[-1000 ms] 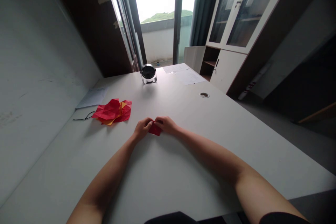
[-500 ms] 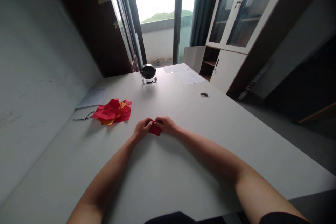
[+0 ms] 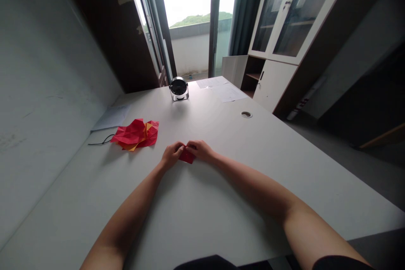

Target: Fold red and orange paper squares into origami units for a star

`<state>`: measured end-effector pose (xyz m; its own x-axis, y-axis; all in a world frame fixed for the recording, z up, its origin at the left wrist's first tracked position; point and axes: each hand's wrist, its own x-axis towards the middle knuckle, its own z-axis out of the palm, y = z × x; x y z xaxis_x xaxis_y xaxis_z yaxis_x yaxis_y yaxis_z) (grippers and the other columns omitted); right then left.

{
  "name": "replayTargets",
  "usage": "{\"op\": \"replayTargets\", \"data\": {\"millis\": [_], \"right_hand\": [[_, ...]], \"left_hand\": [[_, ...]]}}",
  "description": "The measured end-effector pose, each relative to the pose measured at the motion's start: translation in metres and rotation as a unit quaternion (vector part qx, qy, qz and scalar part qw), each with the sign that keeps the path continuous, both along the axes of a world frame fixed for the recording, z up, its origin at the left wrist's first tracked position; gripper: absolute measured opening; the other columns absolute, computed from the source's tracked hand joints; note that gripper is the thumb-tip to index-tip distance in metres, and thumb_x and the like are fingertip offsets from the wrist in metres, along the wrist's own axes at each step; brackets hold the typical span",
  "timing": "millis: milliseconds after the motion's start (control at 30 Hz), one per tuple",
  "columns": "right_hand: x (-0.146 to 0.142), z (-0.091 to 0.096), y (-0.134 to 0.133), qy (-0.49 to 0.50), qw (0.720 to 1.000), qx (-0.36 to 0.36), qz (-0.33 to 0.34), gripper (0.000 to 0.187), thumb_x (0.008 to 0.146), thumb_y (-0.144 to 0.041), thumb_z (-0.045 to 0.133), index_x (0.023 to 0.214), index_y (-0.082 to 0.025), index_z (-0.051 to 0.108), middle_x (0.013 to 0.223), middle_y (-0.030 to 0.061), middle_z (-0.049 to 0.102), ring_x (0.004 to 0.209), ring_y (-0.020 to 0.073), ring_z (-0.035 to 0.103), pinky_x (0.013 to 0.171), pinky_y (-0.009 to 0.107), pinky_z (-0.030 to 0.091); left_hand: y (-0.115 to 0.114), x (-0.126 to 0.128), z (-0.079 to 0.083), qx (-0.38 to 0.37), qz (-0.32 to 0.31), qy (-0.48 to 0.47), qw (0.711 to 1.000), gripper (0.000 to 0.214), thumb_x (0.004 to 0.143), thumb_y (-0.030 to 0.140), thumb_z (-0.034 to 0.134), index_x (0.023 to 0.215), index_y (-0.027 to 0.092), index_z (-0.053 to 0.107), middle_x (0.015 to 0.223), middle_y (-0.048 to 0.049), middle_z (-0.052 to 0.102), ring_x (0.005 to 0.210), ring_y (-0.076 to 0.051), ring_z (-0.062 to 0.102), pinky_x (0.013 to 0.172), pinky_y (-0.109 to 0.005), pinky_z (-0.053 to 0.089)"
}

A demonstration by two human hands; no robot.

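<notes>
Between my hands, on the white table, lies a small folded piece of red paper (image 3: 187, 156). My left hand (image 3: 173, 153) pinches its upper left part, with thumb and fingers closed. From the other side my right hand (image 3: 199, 149) grips the upper right part, its fingers bent over the far edge. The two hands nearly meet at the top of the paper, and they hide its far edge. Only the near part of the red paper shows, ending in a corner towards me.
A pile of creased red and yellow paper sheets (image 3: 136, 135) lies to the left, beside a thin black cord (image 3: 103, 142). Further back stands a small round device on a metal stand (image 3: 179, 88). White papers (image 3: 229, 93) lie at the far right, and a round cable hole (image 3: 246, 114) pierces the tabletop.
</notes>
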<state>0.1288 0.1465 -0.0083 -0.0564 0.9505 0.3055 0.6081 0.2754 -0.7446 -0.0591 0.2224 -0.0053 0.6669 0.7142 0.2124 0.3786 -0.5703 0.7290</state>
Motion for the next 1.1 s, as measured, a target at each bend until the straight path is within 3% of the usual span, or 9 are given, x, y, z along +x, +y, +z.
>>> {"op": "replayTargets", "data": {"millis": [1100], "right_hand": [[-0.0023, 0.0068, -0.0030, 0.000, 1.000, -0.016, -0.008, 0.015, 0.089, -0.025, 0.057, 0.085, -0.018, 0.071, 0.073, -0.0007, 0.066, 0.063, 0.0100, 0.052, 0.060, 0.021, 0.035]], "left_hand": [[-0.0012, 0.0010, 0.0015, -0.001, 0.011, 0.005, 1.000, 0.027, 0.090, 0.035, 0.049, 0.097, 0.021, 0.070, 0.081, -0.0008, 0.071, 0.072, -0.014, 0.060, 0.067, -0.022, 0.044]]}}
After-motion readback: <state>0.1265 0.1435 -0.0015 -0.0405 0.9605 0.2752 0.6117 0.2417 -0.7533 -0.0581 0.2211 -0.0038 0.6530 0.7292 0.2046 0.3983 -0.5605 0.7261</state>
